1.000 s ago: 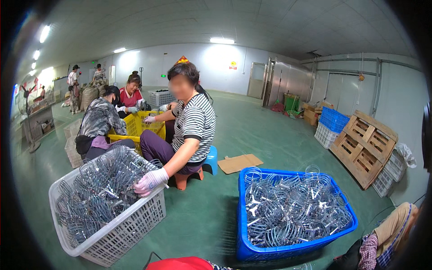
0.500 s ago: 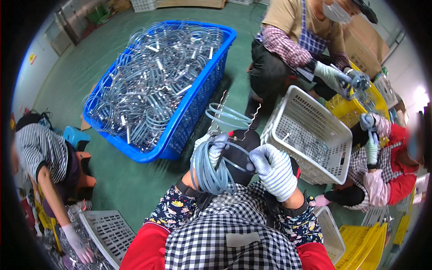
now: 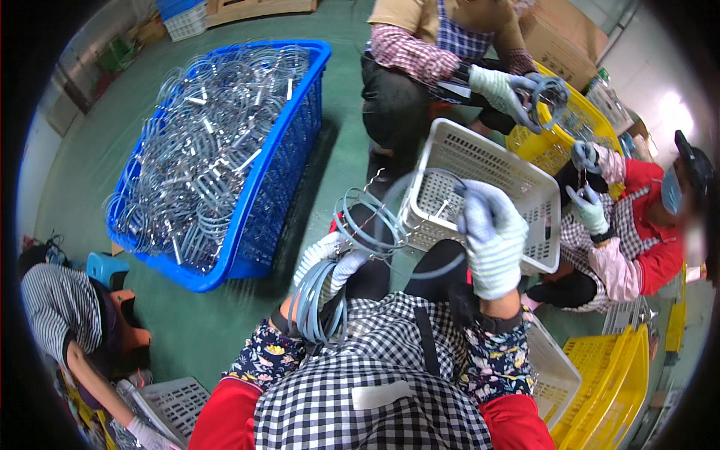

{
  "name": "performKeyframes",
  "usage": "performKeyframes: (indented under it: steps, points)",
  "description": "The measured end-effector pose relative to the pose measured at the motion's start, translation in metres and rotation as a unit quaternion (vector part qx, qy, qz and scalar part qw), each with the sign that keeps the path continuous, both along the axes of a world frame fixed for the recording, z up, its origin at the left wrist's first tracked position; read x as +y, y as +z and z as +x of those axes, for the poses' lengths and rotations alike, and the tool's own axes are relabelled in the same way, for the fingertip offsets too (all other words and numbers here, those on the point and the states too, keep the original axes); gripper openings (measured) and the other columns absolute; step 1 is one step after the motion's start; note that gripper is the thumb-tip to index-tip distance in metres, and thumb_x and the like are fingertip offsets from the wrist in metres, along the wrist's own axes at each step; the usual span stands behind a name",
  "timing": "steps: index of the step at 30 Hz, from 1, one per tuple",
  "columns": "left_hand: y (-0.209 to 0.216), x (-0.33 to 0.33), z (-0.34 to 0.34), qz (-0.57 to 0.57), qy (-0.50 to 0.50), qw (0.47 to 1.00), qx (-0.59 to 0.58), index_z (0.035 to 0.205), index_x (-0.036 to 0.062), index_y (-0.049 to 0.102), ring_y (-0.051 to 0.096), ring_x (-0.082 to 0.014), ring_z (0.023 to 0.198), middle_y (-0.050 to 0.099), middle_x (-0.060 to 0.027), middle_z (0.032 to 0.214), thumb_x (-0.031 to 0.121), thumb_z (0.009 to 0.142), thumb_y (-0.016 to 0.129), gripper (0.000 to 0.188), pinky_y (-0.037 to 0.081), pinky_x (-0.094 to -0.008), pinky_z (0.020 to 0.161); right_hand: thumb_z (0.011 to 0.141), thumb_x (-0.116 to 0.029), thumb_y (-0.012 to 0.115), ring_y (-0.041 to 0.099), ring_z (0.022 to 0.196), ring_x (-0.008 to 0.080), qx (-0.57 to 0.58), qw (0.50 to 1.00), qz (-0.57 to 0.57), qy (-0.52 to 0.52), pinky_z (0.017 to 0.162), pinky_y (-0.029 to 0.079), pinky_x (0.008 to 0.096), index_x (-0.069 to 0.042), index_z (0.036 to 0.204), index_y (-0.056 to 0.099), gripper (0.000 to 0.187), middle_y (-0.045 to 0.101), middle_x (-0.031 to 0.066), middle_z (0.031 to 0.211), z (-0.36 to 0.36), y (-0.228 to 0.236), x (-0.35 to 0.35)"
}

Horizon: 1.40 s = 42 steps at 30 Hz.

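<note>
Both my hands wear white-and-grey striped gloves. My left hand (image 3: 328,264), in front of my lap, is closed around a bundle of grey plastic rings (image 3: 316,304) that hangs below its fingers. At its fingertips sit several looser pale rings (image 3: 367,219) with thin, wavy metal wires among them. Higher and to the right, my right hand (image 3: 493,244) has its fingers curled in, pinching a single grey ring (image 3: 441,273). This ring is stretched wide and blurred, sweeping back toward the left hand; where its other side ends is hard to make out.
A blue basket (image 3: 262,176) heaped with wire-and-ring pieces stands at left. Ahead right is a white crate (image 3: 551,225) with a few pieces, before a yellow basket (image 3: 577,97). Co-workers sit ahead, right and left. Yellow crates (image 3: 607,382) stand at my lower right.
My right hand has moved up and right, drawing one ring out wide. My left hand keeps the bundle, slightly lower. The whole view has shifted, and the co-worker ahead holds rings differently.
</note>
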<state>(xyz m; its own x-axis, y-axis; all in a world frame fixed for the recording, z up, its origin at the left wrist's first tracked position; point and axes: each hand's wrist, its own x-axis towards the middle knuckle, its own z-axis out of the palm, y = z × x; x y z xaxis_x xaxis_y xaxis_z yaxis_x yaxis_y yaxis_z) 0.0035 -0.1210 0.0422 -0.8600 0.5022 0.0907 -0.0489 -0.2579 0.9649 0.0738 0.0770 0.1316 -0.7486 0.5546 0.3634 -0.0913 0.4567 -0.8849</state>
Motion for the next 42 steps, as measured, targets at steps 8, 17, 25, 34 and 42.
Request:
performKeyframes:
  steps: [8, 17, 25, 34, 42]
  points:
    - [0.0, -0.004, -0.003, -0.127, -0.014, 0.992, 0.023, 0.088, 0.0036, 0.063, 0.05, -0.0061, 0.052, 0.057, 0.0, 0.063, 0.033, 0.077, 0.071, 0.033, 0.039, -0.0217, 0.048, 0.087, -0.012, 0.056, 0.058, 0.067, 0.0104, -0.094, 0.995, -0.036, 0.027, 0.063, 0.047, 0.0249, 0.001, 0.096, 0.063, 0.017, 0.064, 0.0079, 0.077, -0.008, -0.033, 0.021]
    - [-0.023, -0.002, 0.002, -0.085, -0.047, 0.995, -0.035, 0.088, 0.0008, 0.062, 0.048, -0.0059, 0.046, 0.06, -0.0029, 0.062, 0.024, 0.081, 0.066, 0.025, 0.037, -0.0201, 0.041, 0.087, -0.01, 0.056, 0.059, 0.066, 0.0105, -0.135, 0.98, -0.121, 0.088, 0.062, 0.048, 0.0251, 0.0, 0.099, 0.062, 0.017, 0.065, 0.0076, 0.08, -0.004, -0.04, 0.021]
    - [-0.02, -0.001, 0.003, -0.211, -0.052, 0.933, 0.285, 0.09, 0.0065, 0.064, 0.058, -0.0156, 0.061, 0.065, -0.0046, 0.076, 0.021, 0.078, 0.064, 0.019, 0.044, -0.0271, 0.055, 0.08, -0.008, 0.054, 0.061, 0.071, 0.0293, -0.048, 0.978, 0.187, 0.084, 0.064, 0.05, 0.0361, -0.009, 0.109, 0.056, 0.029, 0.061, 0.0156, 0.083, -0.013, -0.034, 0.03]
    - [-0.023, -0.003, 0.005, -0.27, -0.045, 0.918, 0.287, 0.09, 0.0053, 0.062, 0.056, -0.024, 0.067, 0.061, -0.0077, 0.079, 0.026, 0.074, 0.068, 0.027, 0.042, -0.0333, 0.061, 0.082, -0.006, 0.051, 0.061, 0.068, 0.0208, -0.148, 0.97, 0.122, 0.147, 0.061, 0.049, 0.0304, -0.001, 0.097, 0.061, 0.019, 0.063, 0.0107, 0.079, -0.018, -0.047, 0.048]
    - [-0.005, 0.009, 0.009, -0.092, -0.162, 0.979, -0.077, 0.079, 0.0027, 0.063, 0.048, -0.005, 0.052, 0.057, 0.0006, 0.063, 0.03, 0.08, 0.069, 0.028, 0.035, -0.0201, 0.047, 0.083, -0.012, 0.059, 0.056, 0.056, 0.0074, -0.176, 0.899, -0.3, 0.265, 0.047, 0.044, 0.0193, 0.001, 0.1, 0.06, 0.022, 0.063, 0.0059, 0.073, -0.013, -0.072, 0.062]
